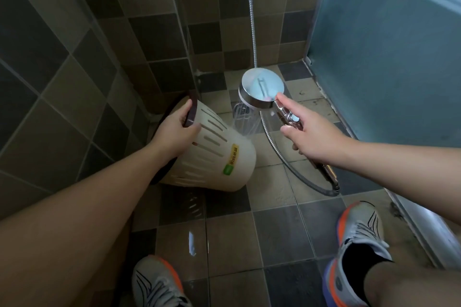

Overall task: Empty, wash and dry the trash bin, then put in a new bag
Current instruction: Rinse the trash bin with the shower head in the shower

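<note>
Trash bin: a cream plastic bin [219,157] with slotted sides and a dark rim is held tipped on its side above the tiled floor [274,237], its mouth turned toward the left wall, its closed base toward the right.
Left hand: the bin's dark rim is gripped by the left hand [174,129], fingers curled over the edge and thumb on the outside.
Right hand: the handle of the shower head [262,87] is grasped by the right hand [311,137], with the index finger stretched out along the neck to touch the chrome disc.
Water: a spray [247,119] is seen falling from the head onto the bin's side near its base.
Label: a yellow and green sticker [231,159] is carried on the bin's side.
Hose: a metal hose [252,20] is hung down the wall and looped under the handle.
Feet: two grey and orange shoes [359,229] are planted on the wet tiles.
Right side: a frosted blue panel [389,57] is set beside the floor.
</note>
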